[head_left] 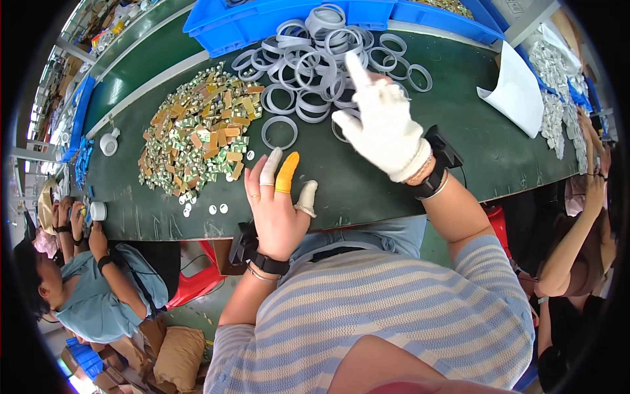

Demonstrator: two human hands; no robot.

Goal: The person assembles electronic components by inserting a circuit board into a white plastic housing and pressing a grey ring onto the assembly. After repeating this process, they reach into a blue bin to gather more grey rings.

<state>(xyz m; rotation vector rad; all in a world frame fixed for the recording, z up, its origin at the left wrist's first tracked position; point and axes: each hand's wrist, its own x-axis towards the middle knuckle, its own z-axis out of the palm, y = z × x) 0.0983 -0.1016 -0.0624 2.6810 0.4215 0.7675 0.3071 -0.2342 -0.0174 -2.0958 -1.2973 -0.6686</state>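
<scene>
My left hand [279, 203] is open over the table's near edge, palm down, with finger covers on some fingers, one of them yellow [287, 172]. Its fingertips are just below a single grey plastic ring [279, 133]. A white knitted glove covers my right hand [386, 125], which reaches over the right side of a heap of grey rings [315, 69]. Index finger and thumb are stretched apart there; the other fingers are partly hidden. Left of the rings lies a pile of small green-and-brown circuit boards [200, 128].
Blue bins [289, 29] stand along the far side of the green table [367, 190]. A white sheet [515, 92] curls up at the right, near white parts [554, 98]. Small white discs [212, 209] lie near the front. Co-workers sit at left [108, 289] and right [577, 243].
</scene>
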